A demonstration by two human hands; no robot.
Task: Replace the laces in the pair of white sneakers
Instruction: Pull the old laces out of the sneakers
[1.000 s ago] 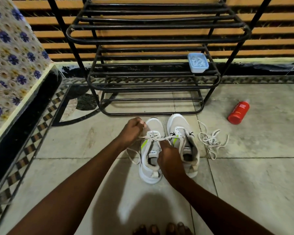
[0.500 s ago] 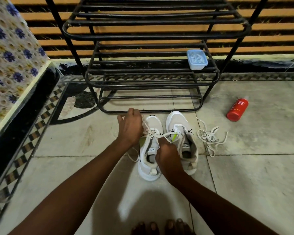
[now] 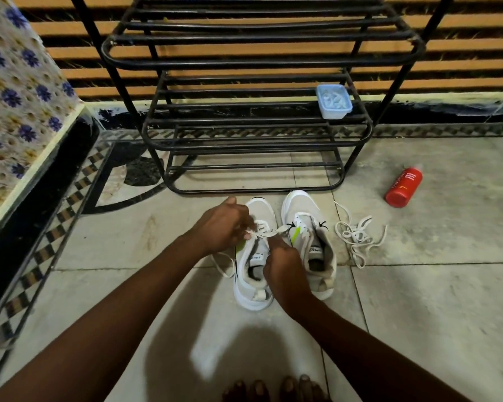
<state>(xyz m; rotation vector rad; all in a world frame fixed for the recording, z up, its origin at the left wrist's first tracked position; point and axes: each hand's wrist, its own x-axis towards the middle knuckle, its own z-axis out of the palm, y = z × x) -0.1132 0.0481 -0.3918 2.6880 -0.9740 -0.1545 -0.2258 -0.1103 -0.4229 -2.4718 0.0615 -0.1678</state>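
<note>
Where the tiled floor point(image 3: 418, 300) meets a black metal shoe rack point(image 3: 256, 63), two white sneakers stand side by side, toes toward the rack.

- Left sneaker point(image 3: 251, 298): partly laced. A white lace point(image 3: 270, 232) crosses its upper eyelets, and one end trails onto the floor at its left.
- Left hand point(image 3: 224, 224): fingers curled, pinching the lace above the eyelets.
- Right hand point(image 3: 285, 265): fingers curled on the same lace, just over the tongue.
- Right sneaker point(image 3: 302, 206): just beside the left one.
- Loose lace point(image 3: 357, 236): heaped on the floor beside the right sneaker.
- Red bottle point(image 3: 403, 187): lying farther right.
- Blue tub point(image 3: 334, 101): on a rack shelf.
</note>
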